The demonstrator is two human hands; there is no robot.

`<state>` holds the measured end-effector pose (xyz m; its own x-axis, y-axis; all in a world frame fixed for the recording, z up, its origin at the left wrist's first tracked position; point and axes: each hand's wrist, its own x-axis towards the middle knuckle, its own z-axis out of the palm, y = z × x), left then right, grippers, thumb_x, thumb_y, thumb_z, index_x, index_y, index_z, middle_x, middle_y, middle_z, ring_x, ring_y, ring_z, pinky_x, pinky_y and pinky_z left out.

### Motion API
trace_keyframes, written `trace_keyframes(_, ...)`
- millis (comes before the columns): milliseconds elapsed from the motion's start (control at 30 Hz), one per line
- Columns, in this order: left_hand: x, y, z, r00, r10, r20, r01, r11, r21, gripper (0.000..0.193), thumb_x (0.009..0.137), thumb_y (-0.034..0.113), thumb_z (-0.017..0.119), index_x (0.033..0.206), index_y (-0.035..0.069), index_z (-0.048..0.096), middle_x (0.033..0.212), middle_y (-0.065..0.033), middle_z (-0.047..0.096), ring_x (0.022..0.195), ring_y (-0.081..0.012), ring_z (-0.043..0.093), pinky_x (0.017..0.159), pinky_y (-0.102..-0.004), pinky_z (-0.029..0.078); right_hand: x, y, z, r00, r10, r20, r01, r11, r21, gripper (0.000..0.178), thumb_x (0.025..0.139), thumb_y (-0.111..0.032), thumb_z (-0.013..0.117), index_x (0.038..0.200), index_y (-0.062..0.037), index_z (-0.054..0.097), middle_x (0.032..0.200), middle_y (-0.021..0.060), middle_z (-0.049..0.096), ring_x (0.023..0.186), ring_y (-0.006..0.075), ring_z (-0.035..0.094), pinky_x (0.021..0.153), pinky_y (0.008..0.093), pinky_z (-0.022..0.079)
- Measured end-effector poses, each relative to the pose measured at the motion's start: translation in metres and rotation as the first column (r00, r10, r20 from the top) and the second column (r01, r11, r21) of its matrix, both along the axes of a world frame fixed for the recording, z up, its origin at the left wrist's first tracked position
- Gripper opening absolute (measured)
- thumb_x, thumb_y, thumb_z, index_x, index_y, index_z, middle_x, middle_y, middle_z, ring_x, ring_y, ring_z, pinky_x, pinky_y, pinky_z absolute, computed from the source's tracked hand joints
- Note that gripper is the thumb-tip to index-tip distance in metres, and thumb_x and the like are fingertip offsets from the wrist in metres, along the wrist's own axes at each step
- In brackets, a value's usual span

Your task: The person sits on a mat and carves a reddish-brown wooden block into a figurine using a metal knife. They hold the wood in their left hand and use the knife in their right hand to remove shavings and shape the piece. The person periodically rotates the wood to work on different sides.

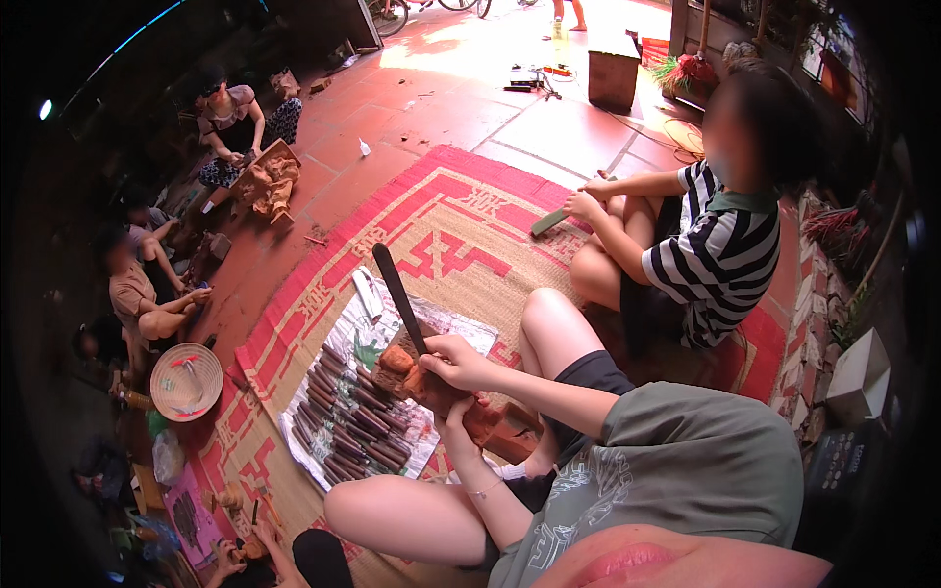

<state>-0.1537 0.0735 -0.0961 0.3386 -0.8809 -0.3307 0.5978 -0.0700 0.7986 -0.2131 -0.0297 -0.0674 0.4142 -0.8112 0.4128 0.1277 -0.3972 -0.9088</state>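
Observation:
My right hand (pixel 453 361) is closed around the lower end of a long, dark, flat stick (pixel 394 291) with a rounded tip. The stick slants up and away to the left. Just below, a reddish-brown wood carving (pixel 404 372) with a lumpy, rounded top rests near my lap. My left hand (pixel 461 414) is closed against the carving's side, some of its fingers hidden behind the wood. Close to the carving, several carving chisels (pixel 345 416) with dark brown handles lie in rows on a white printed sheet (pixel 456 321).
A red-patterned straw mat (pixel 470 245) covers the tiled floor. At my right a person in a striped shirt (pixel 720 245) sits holding a green flat piece (pixel 549 222). Other people sit at the left, near a round basket (pixel 186 404). A wooden box (pixel 613 76) stands farther off.

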Motion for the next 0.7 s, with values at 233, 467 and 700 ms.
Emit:
trace_keyframes(233,0.004,0.015,0.021,0.999,-0.049,0.002,0.049,0.997,-0.063,0.035,0.068,0.001,0.059,0.102,-0.006,0.051,0.081,-0.0125,0.061,0.065,-0.021,0.062,0.062,-0.0286,0.052,0.006,0.006,0.01,0.997,-0.071,-0.011,0.072,0.995,0.063,0.014,0.085,-0.009,0.052,0.078,0.0032,0.054,0.062,0.0082,0.052,0.059,0.0113,0.047,0.055,0.0286,0.041)
trace_keyframes(467,0.008,0.016,0.011,0.989,-0.07,-0.13,0.064,0.997,-0.05,0.037,0.069,0.006,0.056,0.103,-0.006,0.05,0.083,-0.0136,0.061,0.067,-0.0221,0.062,0.062,-0.0307,0.052,-0.014,0.009,0.006,0.978,0.029,0.207,-0.078,0.97,0.232,0.016,0.086,-0.013,0.058,0.089,0.0027,0.058,0.075,0.0023,0.059,0.071,0.0071,0.055,0.061,0.022,0.046)
trace_keyframes(700,0.008,0.016,0.006,0.958,-0.042,-0.283,-0.009,0.985,-0.175,0.037,0.071,0.009,0.053,0.103,-0.007,0.05,0.088,-0.016,0.061,0.074,-0.0244,0.063,0.067,-0.0342,0.054,-0.031,0.021,0.021,0.986,0.007,0.166,-0.022,0.996,0.09,0.011,0.082,-0.002,0.06,0.092,0.0028,0.056,0.073,0.0014,0.058,0.062,0.0036,0.053,0.053,0.0166,0.042)
